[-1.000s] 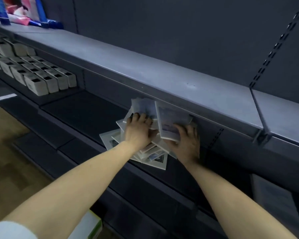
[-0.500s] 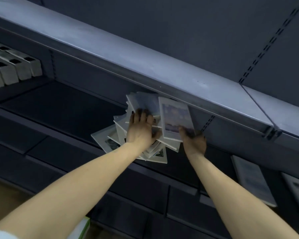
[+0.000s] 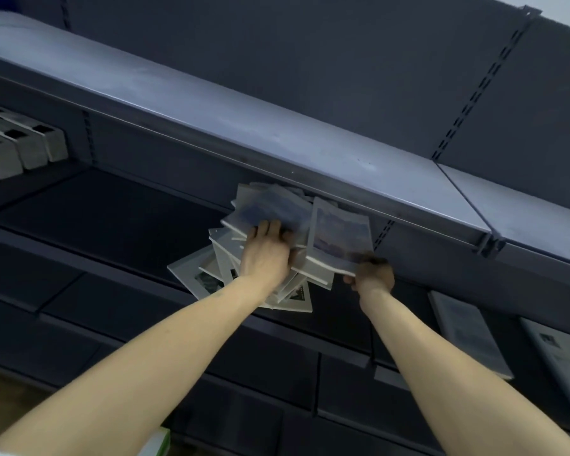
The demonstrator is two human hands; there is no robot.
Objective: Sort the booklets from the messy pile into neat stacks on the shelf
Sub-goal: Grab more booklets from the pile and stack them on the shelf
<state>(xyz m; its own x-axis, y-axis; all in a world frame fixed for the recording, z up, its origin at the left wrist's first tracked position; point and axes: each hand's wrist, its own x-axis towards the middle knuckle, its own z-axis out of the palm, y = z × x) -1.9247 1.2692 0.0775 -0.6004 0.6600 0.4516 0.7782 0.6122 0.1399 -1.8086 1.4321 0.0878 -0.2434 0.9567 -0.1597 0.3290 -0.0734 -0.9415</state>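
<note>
Several grey boxes (image 3: 23,149) with dark openings on top sit in a row at the far left of the dark shelf (image 3: 106,222), under the pale upper shelf (image 3: 231,123) that runs diagonally across the view. A dark back panel (image 3: 310,51) rises behind the upper shelf, crossed by a slotted upright (image 3: 481,83). Below the dark shelf, at lower left, a strip of brownish floor (image 3: 0,383) shows.

Near the middle of the dark shelf lies the messy pile (image 3: 244,268) of booklets, fanned out at many angles, its back edge tucked under the lip of the upper shelf. The left hand (image 3: 265,255) rests palm down on top of the pile, fingers curled over the near edge of an upper booklet; I cannot tell whether it grips or only presses. Just to the right, 1 booklet (image 3: 341,235) with a bluish, cloudy cover stands tilted up off the pile, its lower edge touching the booklets beneath. The right hand (image 3: 372,274) pinches the near right corner of that booklet, thumb below.

Further right on the same shelf, well apart from the pile, 2 flat booklets (image 3: 468,330) lie side by side, the outer 1 partly cut off by the frame edge.
</note>
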